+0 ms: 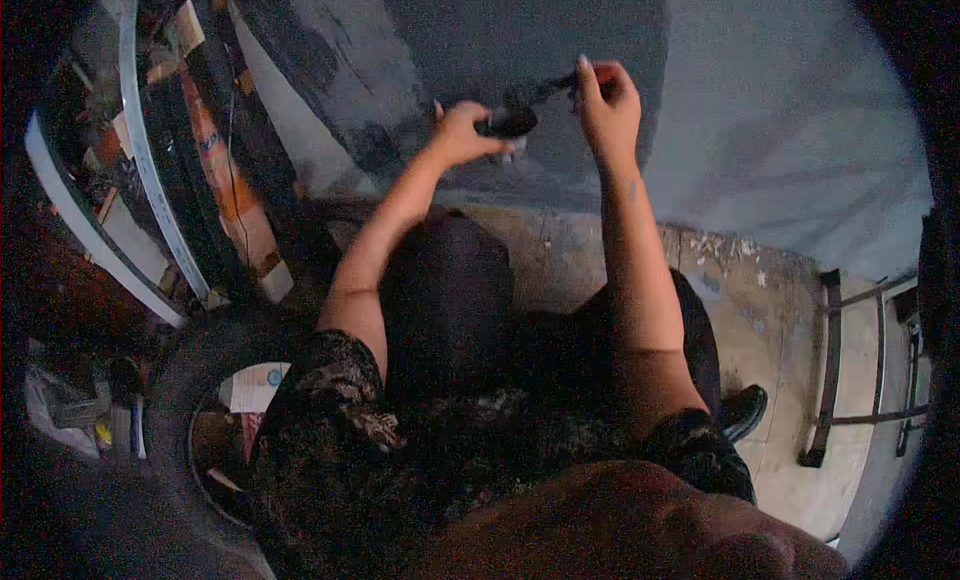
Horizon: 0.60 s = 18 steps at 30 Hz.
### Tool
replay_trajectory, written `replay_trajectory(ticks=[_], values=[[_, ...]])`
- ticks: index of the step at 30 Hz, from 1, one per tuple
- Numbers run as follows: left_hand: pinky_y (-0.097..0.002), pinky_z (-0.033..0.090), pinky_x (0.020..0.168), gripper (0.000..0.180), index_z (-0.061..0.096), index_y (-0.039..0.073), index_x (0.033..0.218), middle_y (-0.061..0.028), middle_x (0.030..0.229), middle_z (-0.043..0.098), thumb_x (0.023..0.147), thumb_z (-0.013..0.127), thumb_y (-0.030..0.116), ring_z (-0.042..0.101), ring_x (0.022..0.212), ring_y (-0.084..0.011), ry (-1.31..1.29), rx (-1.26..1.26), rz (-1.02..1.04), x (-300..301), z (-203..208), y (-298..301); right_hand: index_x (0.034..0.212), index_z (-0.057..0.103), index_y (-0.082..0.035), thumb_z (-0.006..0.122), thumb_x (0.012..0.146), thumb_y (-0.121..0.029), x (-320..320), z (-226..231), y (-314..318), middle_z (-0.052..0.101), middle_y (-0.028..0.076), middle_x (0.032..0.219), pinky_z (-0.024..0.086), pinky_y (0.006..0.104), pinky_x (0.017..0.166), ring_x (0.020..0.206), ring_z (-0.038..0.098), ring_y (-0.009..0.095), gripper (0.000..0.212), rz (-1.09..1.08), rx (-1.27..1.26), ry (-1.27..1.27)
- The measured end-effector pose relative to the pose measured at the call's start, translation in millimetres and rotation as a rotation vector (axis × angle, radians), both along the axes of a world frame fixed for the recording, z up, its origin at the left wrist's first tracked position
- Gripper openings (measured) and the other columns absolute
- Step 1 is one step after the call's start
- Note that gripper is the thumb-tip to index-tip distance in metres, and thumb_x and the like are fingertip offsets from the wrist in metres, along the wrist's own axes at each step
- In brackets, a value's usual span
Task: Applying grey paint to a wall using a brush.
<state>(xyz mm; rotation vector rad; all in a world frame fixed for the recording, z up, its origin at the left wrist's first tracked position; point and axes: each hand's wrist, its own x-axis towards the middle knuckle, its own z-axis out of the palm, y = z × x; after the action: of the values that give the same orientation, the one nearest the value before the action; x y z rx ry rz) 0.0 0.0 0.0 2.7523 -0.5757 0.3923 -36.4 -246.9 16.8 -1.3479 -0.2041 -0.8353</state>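
Note:
My left hand, raised in front of the wall, is closed round a small, dark, rounded object. A small pale patch shows under it by the fingers. To the right and slightly higher, my right hand pinches one end of a thin, dark, elongated piece. That piece slants down to the left toward the rounded object; blur hides whether the two touch. The kind of either object cannot be made out in the dim light. Behind both hands stands the grey wall, with a darker grey area and rough streaks.
Long boards and pale metal strips lean at the left. Beside me lies a black tyre with papers inside its ring. A dark metal frame stands at the right. Pale flakes lie along the wall's foot.

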Motion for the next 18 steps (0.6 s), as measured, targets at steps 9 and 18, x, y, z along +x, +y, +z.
replay_trajectory(ticks=[9,18], values=[[-0.0679,0.002,0.106,0.061,0.069,0.010,0.102,-0.0060,0.106,0.064,0.058,0.079,0.051,0.054,0.112,-0.0247,-0.416,0.011,-0.073,-11.8,2.0,-44.9,0.082,0.056,-0.001,0.062,0.091,-0.024,-4.6,-4.7,-39.9,0.055,-0.001,0.070,0.041,0.0206,0.058,0.062,0.049,0.005,0.025,0.070,-0.280,-0.074],[-0.0671,-0.001,0.107,0.052,0.067,0.012,0.103,-0.0043,0.111,0.062,0.061,0.078,0.041,0.051,0.117,-0.0219,-0.619,0.096,-0.082,-13.5,5.4,-34.9,0.100,0.065,-0.004,0.066,0.088,-0.022,-16.1,-4.6,-26.6,0.064,0.002,0.077,0.046,0.0225,0.058,0.065,0.057,0.006,0.021,0.071,-0.475,-0.199]])
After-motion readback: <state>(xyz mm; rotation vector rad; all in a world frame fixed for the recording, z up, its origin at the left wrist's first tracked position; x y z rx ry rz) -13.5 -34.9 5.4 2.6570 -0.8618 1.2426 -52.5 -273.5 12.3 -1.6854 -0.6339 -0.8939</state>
